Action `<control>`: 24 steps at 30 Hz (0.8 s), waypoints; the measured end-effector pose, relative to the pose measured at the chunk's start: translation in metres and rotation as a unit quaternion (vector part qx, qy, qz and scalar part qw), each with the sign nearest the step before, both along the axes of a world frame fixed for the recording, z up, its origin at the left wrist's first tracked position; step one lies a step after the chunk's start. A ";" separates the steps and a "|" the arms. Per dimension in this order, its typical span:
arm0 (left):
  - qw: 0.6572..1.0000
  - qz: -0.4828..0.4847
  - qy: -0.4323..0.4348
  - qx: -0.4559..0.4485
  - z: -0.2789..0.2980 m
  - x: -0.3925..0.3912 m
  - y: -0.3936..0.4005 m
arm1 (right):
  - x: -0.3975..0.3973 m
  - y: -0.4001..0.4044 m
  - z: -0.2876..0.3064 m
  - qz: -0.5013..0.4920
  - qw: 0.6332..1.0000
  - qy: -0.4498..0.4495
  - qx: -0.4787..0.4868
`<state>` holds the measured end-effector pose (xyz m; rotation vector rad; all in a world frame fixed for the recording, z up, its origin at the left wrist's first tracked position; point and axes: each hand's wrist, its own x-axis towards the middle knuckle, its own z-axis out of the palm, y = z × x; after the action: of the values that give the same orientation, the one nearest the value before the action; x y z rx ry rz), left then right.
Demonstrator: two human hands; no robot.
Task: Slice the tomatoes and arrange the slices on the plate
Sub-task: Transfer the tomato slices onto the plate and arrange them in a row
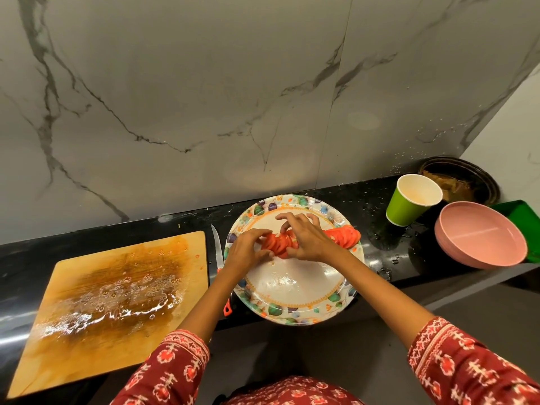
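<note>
Your left hand [248,251] & right hand [306,241] both pinch the tomato slices [279,242] on the plate [292,305], near the table's back edge, prob. fanning them into a row. Knife [216,247] lies parked between plate & wet cutting board [117,302].

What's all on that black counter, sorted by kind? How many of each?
Cutting board: 1
Knife: 1
Floral plate, holding the tomato slices: 1
Green paper cup: 1
Pink bowls, stacked, exact number unclear: at least 1
Dark bowl: 1
Green tray: 1
Total: at least 7
</note>
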<state>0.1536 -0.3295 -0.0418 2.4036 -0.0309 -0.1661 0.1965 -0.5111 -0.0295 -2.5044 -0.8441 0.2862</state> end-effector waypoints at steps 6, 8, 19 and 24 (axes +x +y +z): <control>1.000 0.000 0.010 -0.009 0.003 0.001 0.000 | -0.002 0.011 -0.002 0.003 1.000 -0.018 -0.004; 1.000 -0.002 0.006 -0.007 0.003 0.000 0.000 | -0.002 0.012 -0.002 0.003 1.000 -0.015 -0.011; 0.993 -0.059 -0.033 0.095 0.002 0.007 -0.021 | -0.013 -0.033 0.003 -0.053 0.998 -0.039 0.006; 0.986 -0.069 -0.028 0.148 0.000 0.012 -0.024 | -0.015 -0.025 0.002 -0.045 0.999 -0.024 0.007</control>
<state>0.1658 -0.3537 -0.0417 2.7036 -0.2144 -0.1770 0.1810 -0.5362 -0.0279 -2.5368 -0.7458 0.1895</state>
